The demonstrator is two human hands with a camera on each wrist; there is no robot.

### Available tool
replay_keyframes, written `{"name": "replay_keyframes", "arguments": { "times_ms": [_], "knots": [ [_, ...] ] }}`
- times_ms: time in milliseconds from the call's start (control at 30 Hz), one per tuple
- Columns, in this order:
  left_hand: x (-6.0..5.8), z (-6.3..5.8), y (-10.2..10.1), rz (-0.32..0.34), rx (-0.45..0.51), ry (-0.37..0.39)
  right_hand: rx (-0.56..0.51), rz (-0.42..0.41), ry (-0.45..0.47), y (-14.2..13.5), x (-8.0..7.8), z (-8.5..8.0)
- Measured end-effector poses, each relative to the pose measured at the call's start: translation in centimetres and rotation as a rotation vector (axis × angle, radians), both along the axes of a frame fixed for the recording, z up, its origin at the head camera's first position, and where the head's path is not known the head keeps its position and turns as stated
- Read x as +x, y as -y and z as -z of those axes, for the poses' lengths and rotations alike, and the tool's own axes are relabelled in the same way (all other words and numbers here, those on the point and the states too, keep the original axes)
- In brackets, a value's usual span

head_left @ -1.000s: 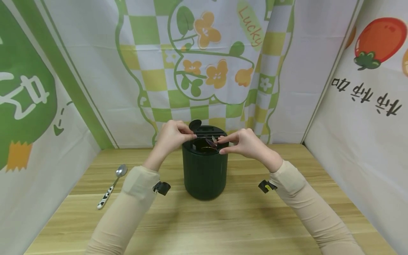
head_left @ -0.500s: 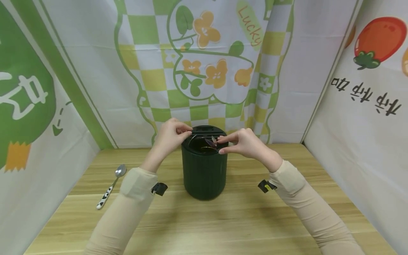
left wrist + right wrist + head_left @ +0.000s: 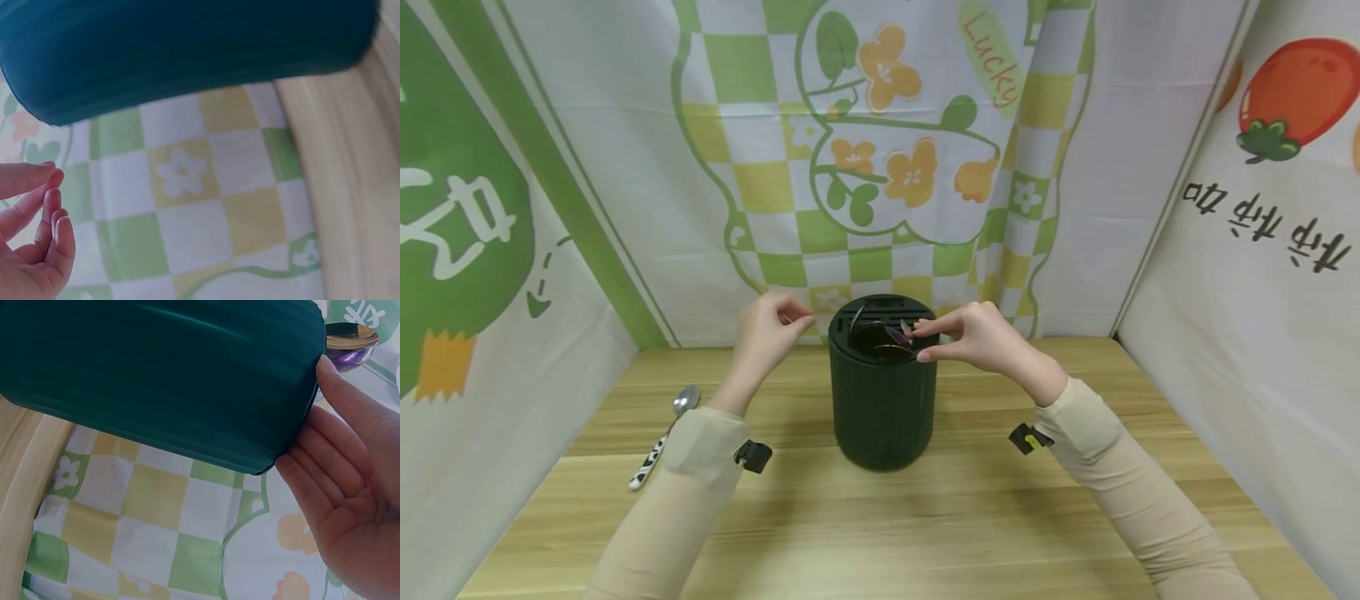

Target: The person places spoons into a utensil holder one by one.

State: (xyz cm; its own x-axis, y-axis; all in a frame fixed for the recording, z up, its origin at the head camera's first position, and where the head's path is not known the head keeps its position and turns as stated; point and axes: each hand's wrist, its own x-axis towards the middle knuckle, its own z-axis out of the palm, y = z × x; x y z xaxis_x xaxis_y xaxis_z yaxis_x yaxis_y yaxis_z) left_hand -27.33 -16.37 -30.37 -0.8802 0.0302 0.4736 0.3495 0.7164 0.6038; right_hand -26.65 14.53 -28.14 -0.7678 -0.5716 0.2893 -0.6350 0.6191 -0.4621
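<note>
A dark green ribbed utensil holder with a black slotted lid stands upright on the table. In its front opening a spoon bowl, purple with gold edges, shows. A thin dark curved edge rises at the opening's left. In the right wrist view, the shiny gold-and-purple bowl sticks out past the rim. My right hand touches the holder's right rim with thumb and fingertips. To the holder's left, apart from it, my left hand has thumb and forefinger tips together, holding nothing.
A metal spoon with a black-and-white patterned handle lies at the left of the wooden table. Printed cloth hangs behind the table, with further printed cloth at both sides.
My left hand has released a black round-headed piece at the opening and moved left, away from the holder. The round face has turned to a thin edge. My right hand stays at the rim.
</note>
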Motion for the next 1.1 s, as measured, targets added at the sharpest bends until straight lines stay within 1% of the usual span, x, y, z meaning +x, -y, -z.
{"name": "replay_keyframes", "arguments": {
  "times_ms": [133,333,500,733,833,933,1100],
  "knots": [
    [-0.2,1.2,1.3,-0.026,0.002,0.006,0.000,0.000,0.001,0.0,0.0,0.0],
    [-0.2,2.8,3.3,-0.052,-0.008,0.056,0.000,0.002,0.004,0.0,0.1,0.1],
    [-0.1,3.8,5.0,-0.075,-0.013,0.091,-0.001,0.001,0.000,0.0,0.2,0.0],
    [0.0,5.3,7.5,-0.121,-0.059,0.101,0.001,-0.006,0.003,0.0,0.1,-0.1],
    [0.0,6.0,8.5,-0.137,-0.062,0.114,0.002,-0.005,0.001,0.0,0.1,-0.1],
    [-0.1,6.7,9.6,-0.157,-0.063,0.145,0.001,-0.008,-0.004,0.0,0.1,-0.1],
    [-0.1,7.7,11.1,-0.181,-0.052,0.220,0.004,-0.006,-0.001,0.0,0.1,-0.1]
  ]
}}
